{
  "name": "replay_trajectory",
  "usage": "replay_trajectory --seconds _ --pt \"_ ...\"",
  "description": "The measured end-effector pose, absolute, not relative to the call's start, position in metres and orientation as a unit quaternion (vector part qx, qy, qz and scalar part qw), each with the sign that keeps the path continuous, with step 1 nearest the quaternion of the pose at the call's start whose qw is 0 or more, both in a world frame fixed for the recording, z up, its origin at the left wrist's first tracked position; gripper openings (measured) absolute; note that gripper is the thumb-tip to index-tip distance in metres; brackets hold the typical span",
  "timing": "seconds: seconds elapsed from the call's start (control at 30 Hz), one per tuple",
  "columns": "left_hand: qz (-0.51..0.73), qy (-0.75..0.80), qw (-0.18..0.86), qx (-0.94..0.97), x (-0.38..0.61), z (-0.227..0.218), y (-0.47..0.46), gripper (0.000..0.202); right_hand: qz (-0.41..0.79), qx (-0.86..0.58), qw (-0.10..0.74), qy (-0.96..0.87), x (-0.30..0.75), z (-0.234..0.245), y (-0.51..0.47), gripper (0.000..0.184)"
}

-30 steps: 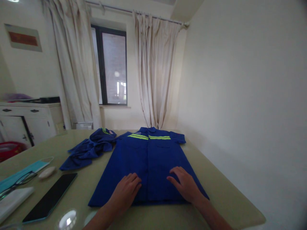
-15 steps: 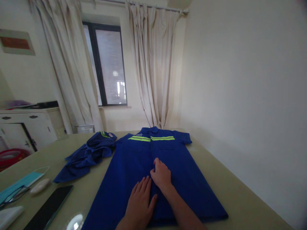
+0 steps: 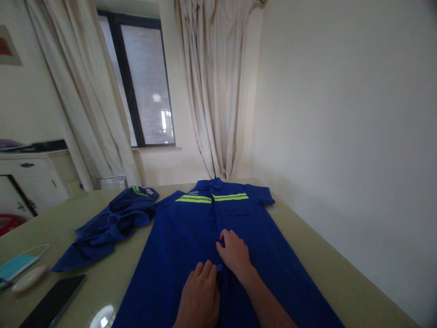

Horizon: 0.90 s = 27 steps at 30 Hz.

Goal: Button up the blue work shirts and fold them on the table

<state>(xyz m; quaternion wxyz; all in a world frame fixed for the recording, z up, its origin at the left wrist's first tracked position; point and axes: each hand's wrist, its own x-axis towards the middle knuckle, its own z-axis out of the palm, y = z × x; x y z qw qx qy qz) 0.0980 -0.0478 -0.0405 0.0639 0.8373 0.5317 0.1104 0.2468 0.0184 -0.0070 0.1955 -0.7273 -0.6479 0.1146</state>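
Observation:
A blue work shirt [image 3: 191, 237] with yellow-green reflective stripes lies flat, front up, on the beige table [image 3: 307, 255]. My left hand [image 3: 200, 298] rests on the shirt beside its button placket, fingers bent and together, fingertips by a blue button. My right hand [image 3: 234, 253] sits just beyond it on the placket, fingers curled down and pinching the fabric edge. The two hands are nearly touching at the shirt's middle.
A second blue garment [image 3: 112, 221] lies crumpled left of the shirt. At the table's left edge are a dark phone [image 3: 51, 305], a white oval object [image 3: 29, 279] and a blue face mask [image 3: 18, 264]. A wall runs close on the right; curtains and a window stand behind.
Both hands came from the shirt's lower hem, spread apart, to its centre placket. My right hand now pinches the placket; the view has tilted and moved closer.

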Motion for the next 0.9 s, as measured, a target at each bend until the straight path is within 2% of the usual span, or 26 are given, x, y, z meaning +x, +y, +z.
replay_trajectory --seconds 0.1,0.27,0.37,0.5,0.8,0.9 --pt "0.088 0.512 0.087 0.85 0.1 -0.028 -0.051 0.037 0.093 -0.733 0.169 -0.652 0.235 -0.006 0.017 0.024" --pt "0.101 0.559 0.116 0.815 0.104 -0.006 -0.019 0.028 0.077 -0.751 0.138 -0.641 0.23 -0.005 0.019 0.024" --pt "0.112 0.607 0.097 0.781 0.107 -0.005 0.011 0.028 0.107 -0.753 0.166 -0.628 0.24 -0.007 0.022 0.023" --pt "0.161 0.598 0.081 0.781 0.116 -0.017 0.034 0.027 0.166 -0.753 0.217 -0.599 0.253 -0.012 0.026 0.021" --pt "0.219 0.569 0.157 0.777 0.114 -0.03 0.043 0.02 0.149 -0.738 0.229 -0.617 0.25 -0.022 0.026 0.02" --pt "0.239 0.554 0.169 0.779 0.113 -0.031 0.044 0.02 0.165 -0.734 0.257 -0.606 0.251 -0.019 0.027 0.019"
